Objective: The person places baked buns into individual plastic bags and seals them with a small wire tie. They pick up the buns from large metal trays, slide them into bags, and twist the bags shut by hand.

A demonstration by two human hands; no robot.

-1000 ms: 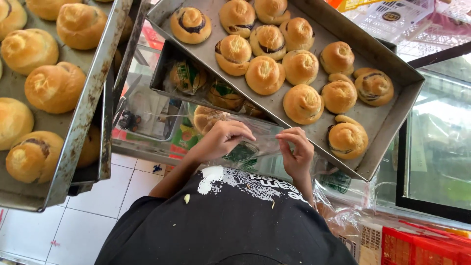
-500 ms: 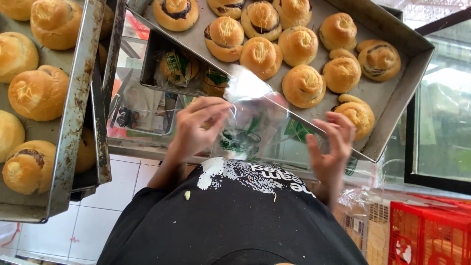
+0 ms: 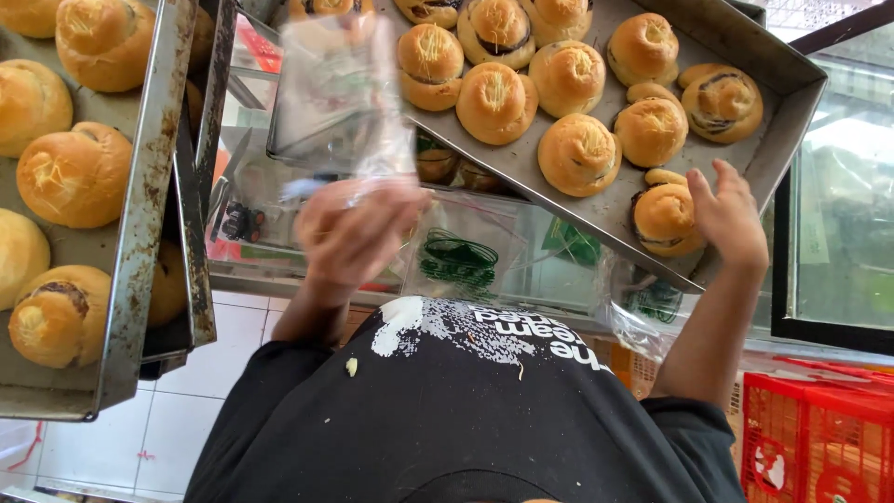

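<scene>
1. While raised at centre frame, the left hand [image 3: 358, 233] pinches a clear plastic bag [image 3: 340, 93] upright.
2. At right, the right hand [image 3: 726, 214] reaches open-fingered, touching a swirled bun [image 3: 663, 217] on the metal tray [image 3: 792, 102].

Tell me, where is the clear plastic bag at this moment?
In the head view the clear plastic bag is held up by the left hand, left of centre, between the two metal trays of buns.
</scene>
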